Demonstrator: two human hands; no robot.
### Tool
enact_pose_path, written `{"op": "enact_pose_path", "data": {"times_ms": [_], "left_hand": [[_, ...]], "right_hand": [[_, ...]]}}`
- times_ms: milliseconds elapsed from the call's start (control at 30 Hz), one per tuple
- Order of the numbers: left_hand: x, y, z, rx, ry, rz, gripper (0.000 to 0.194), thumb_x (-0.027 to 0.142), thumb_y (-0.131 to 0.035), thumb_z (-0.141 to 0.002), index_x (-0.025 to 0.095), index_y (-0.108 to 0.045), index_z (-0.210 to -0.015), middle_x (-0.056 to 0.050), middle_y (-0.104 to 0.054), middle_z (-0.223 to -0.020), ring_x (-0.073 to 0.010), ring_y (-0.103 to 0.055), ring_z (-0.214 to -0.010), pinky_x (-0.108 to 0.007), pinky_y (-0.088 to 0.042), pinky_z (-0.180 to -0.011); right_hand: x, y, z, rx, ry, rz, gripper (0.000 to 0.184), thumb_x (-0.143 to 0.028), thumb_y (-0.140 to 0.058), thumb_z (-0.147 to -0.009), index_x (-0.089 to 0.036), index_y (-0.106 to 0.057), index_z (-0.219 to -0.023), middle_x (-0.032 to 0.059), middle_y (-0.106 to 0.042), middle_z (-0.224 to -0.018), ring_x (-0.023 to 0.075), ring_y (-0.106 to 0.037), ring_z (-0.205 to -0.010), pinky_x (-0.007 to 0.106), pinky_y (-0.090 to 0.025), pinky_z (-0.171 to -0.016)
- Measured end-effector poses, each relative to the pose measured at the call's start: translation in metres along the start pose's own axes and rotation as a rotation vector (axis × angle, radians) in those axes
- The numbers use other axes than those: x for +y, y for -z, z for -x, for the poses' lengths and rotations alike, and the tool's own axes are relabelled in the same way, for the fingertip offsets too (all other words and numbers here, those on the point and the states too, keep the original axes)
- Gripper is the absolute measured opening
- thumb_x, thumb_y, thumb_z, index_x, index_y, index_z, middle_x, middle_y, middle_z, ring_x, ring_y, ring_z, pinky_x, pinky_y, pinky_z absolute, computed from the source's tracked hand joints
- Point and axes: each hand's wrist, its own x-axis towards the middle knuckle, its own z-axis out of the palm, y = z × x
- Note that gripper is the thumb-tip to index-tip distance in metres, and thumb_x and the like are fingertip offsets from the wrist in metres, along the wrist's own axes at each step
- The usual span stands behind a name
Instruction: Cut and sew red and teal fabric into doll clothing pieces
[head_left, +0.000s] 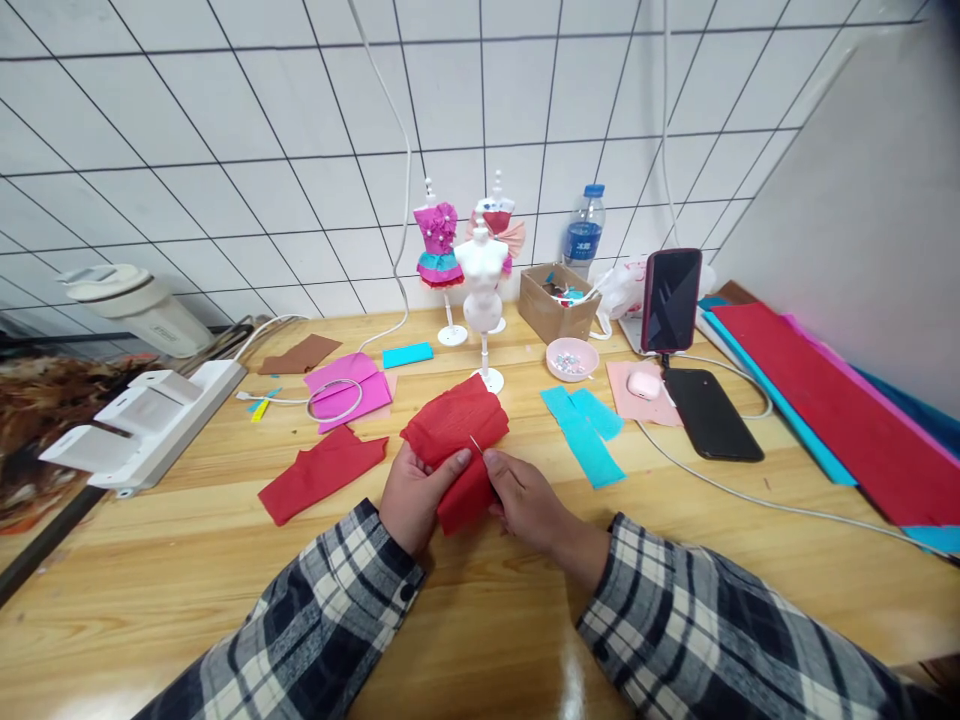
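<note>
A piece of red crepe paper [457,425] is held up above the near middle of the table. My left hand [420,490] grips its lower left part, the thumb lying across the front. Between the thumb and forefinger of my right hand [529,500] is a thin needle [476,444], its tip pointing up and left over the red piece. Any thread is too fine to make out. Just behind the red piece stands a bare white mini mannequin [482,275]. To the left lies another cut red piece [322,475], and to the right are turquoise strips [585,430].
Two dressed mini mannequins, one in a magenta dress [437,240], stand by the tiled wall. Around them are a cardboard box [555,312], a pink bowl of beads [572,358], a water bottle [584,235], phones [712,415] and cables. A white power strip [150,430] lies left; coloured sheets [817,400] lie right.
</note>
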Motion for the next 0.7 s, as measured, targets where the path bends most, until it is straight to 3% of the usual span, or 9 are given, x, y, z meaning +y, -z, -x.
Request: {"op": "enact_pose_path", "data": {"times_ms": [200,700], "left_hand": [[-0.0012,-0.0002,-0.0007,-0.024,0.018,0.029,0.053,0.024,-0.080,-0.064,0.017,-0.055,-0.110,-0.008,-0.071,-0.103,-0.0259,-0.067,-0.093,-0.036,-0.055,-0.080],[-0.0029,0.0008,-0.0020,-0.059,-0.001,-0.035,0.049,0.025,-0.078,-0.066,0.017,-0.055,-0.108,-0.008,-0.070,-0.106,-0.0254,-0.066,-0.097,-0.038,-0.052,-0.086]], "right_hand": [[0.0018,0.0007,-0.0005,0.006,0.009,0.099,0.051,-0.060,-0.025,-0.092,-0.019,-0.048,-0.073,-0.0024,-0.047,-0.055,0.0095,-0.044,-0.048,0.021,-0.034,-0.044],[-0.0017,-0.0018,0.0015,0.039,0.038,0.122,0.046,-0.055,-0.024,-0.094,-0.020,-0.049,-0.078,-0.0030,-0.049,-0.056,0.0106,-0.047,-0.048,0.023,-0.036,-0.049]]}}
